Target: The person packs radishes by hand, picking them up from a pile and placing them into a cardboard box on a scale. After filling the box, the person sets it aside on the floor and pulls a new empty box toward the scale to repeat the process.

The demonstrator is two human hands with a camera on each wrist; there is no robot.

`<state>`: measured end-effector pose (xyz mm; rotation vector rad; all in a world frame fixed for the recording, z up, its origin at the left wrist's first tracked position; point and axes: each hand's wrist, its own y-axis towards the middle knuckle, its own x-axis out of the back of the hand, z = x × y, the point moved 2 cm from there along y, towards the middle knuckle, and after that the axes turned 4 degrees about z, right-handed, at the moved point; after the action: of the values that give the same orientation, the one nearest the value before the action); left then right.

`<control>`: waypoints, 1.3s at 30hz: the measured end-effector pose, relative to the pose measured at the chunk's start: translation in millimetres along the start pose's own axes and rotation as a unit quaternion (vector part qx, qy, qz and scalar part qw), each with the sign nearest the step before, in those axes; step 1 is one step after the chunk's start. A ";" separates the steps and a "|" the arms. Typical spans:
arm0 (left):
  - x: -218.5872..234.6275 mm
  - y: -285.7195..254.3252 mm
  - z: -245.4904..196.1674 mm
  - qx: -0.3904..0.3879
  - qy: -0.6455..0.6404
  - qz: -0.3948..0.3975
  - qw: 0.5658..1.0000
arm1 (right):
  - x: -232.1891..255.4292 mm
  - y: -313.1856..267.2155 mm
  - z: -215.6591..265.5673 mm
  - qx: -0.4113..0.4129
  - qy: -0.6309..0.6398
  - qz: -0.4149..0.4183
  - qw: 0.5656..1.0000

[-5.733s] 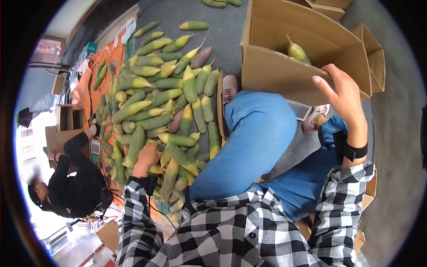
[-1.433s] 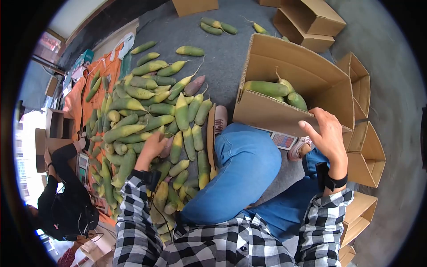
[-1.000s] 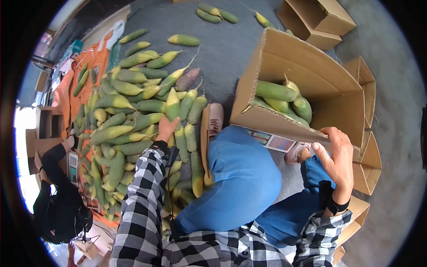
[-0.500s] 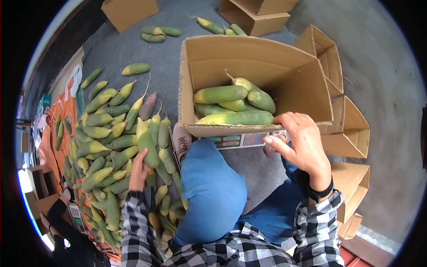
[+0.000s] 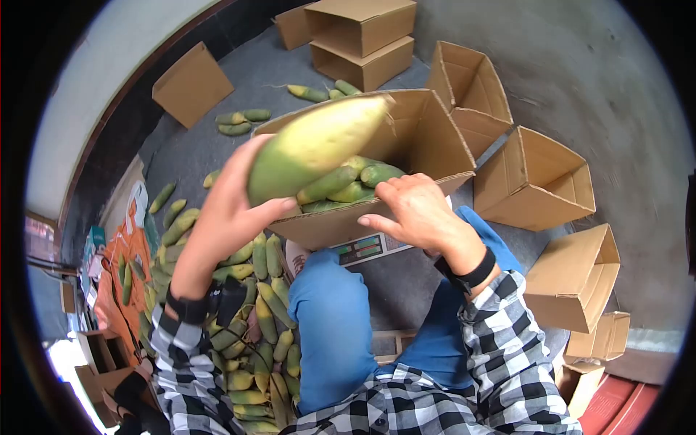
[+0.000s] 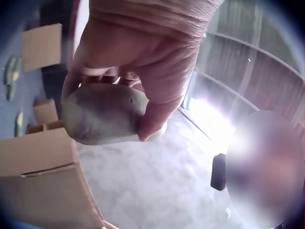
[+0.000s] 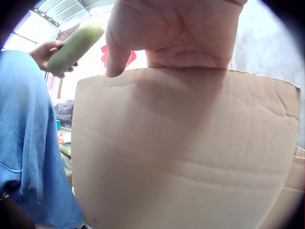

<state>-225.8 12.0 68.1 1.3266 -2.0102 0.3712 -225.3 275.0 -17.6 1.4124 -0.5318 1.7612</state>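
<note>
My left hand (image 5: 230, 199) grips a large green radish (image 5: 315, 148) by its green end, raised above the near left side of an open cardboard box (image 5: 326, 226). Its pale yellow end points up and to the right. In the left wrist view, thumb and fingers wrap the radish (image 6: 107, 114) from both sides. My right hand (image 5: 428, 217) holds the box's near rim, fingers over the edge and thumb outside; the right wrist view shows the palm on that top edge. Several radishes (image 5: 351, 185) lie inside the box. A scale with a keypad (image 5: 370, 248) shows below it.
A pile of radishes (image 5: 264, 319) covers the floor at my left, beside my knee. Empty cartons (image 5: 507, 181) stand along the right wall, and stacked cartons (image 5: 362, 61) at the back. A few loose radishes (image 5: 243, 119) lie beyond the box. Another person's dark sleeve (image 5: 130, 399) shows lower left.
My left hand went from the pile to a green radish, lifted it, and carried it up and right to the box. More radishes are in the box than at first. My right hand stays on the rim.
</note>
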 end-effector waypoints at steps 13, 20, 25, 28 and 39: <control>-31.2 -55.6 -46.8 -0.004 0.139 0.144 0.980 | -9.4 -3.0 -1.6 0.010 0.017 -0.030 0.999; -80.6 -104.2 -20.8 0.020 0.225 0.123 0.966 | -9.2 -2.6 -5.3 0.024 0.009 -0.058 0.998; -78.0 -107.0 -17.0 0.018 0.192 0.105 0.976 | 25.5 -13.6 3.4 0.035 0.020 -0.161 0.986; -75.5 -110.0 -15.1 0.015 0.185 0.093 0.978 | 71.1 -37.6 20.0 0.013 -0.002 -0.156 0.988; -67.4 -122.5 -0.4 -0.026 0.159 0.053 0.985 | 24.3 -160.1 -54.4 -0.214 0.403 0.059 0.888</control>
<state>-100.5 5.4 6.5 1.0558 -1.8119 0.5410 -133.2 417.9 -34.9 0.2819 -0.4969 1.9713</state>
